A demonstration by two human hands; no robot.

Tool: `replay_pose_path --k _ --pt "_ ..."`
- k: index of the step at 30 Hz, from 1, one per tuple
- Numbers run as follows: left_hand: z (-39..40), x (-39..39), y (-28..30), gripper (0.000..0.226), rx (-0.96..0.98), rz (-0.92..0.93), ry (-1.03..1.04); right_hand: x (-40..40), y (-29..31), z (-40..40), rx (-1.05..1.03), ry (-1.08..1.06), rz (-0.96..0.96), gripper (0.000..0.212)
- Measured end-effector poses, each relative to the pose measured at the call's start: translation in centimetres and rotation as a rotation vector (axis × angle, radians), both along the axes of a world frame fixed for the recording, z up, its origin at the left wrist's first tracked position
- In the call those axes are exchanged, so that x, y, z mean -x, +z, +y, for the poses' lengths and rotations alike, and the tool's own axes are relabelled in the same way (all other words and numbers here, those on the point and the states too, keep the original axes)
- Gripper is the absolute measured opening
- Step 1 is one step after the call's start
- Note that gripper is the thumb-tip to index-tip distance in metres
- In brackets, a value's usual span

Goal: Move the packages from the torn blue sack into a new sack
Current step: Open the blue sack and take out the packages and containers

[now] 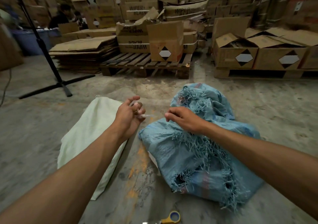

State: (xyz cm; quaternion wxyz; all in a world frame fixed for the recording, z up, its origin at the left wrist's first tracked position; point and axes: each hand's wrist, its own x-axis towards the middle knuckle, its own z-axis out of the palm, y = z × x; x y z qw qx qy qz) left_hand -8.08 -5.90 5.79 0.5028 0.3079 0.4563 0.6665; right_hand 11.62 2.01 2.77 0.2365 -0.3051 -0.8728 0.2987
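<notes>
The torn blue sack (197, 155) lay near right on the floor, under the loosely curled, empty right hand (182, 119). Left of it, the left hand (130, 113) pinched something small and clear over the flat pale new sack (86, 137).

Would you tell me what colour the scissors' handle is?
Yellow, with a blue-lined loop, seen in the head view: scissors.

New sack (89, 137) lies flat on the floor (34, 137), left of the torn sack (203, 151). Scissors (172, 217) nearest, pallets (146, 65) of boxes (165, 41) behind, stand (51, 65) back left.
</notes>
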Motion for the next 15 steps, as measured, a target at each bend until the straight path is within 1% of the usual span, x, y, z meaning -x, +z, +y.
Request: replay_pose_path --k 1,2,4,5,6,7,8,11,12,13,15 --pt "0.2 -0.2 -0.3 0.028 0.006 0.114 -0.013 -0.5 -0.2 0.3 -0.056 -0.017 -0.044 0.022" --pt "0.3 -0.5 -0.6 0.027 0.002 0.361 -0.039 -1.1 -0.3 0.7 -0.144 -0.046 -0.087 0.019" --pt "0.5 -0.7 -1.2 0.020 -0.010 1.077 -0.192 -2.2 -0.6 1.7 -0.400 -0.126 -0.219 0.010" --pt "0.8 -0.8 -1.6 0.021 -0.004 1.378 -0.314 -2.9 -0.7 2.2 -0.475 -0.163 -0.286 0.006" --pt "1.1 -1.0 -1.8 0.026 0.015 1.540 -0.422 -3.8 -1.0 2.8 -0.497 -0.198 -0.333 0.005" --pt "1.2 -1.2 -1.8 0.025 0.030 1.553 -0.497 -4.5 -1.5 3.3 -0.491 -0.229 -0.341 0.012" --pt "1.2 -1.4 -1.6 0.021 0.038 1.479 -0.543 -5.2 -2.0 3.6 -0.464 -0.260 -0.320 0.020" --pt "1.0 -2.5 -0.4 0.024 0.117 1.097 -0.653 -6.8 -3.2 4.1 -0.393 -0.349 -0.220 0.035" --pt "0.9 -2.8 0.1 0.025 0.139 1.021 -0.700 -7.2 -3.3 4.3 -0.379 -0.370 -0.201 0.037" --pt "0.8 -2.8 0.4 0.026 0.143 0.996 -0.745 -7.5 -3.4 4.4 -0.368 -0.391 -0.197 0.039" --pt "0.5 -2.7 0.8 0.027 0.136 1.014 -0.823 -8.3 -3.3 5.0 -0.354 -0.433 -0.217 0.044"
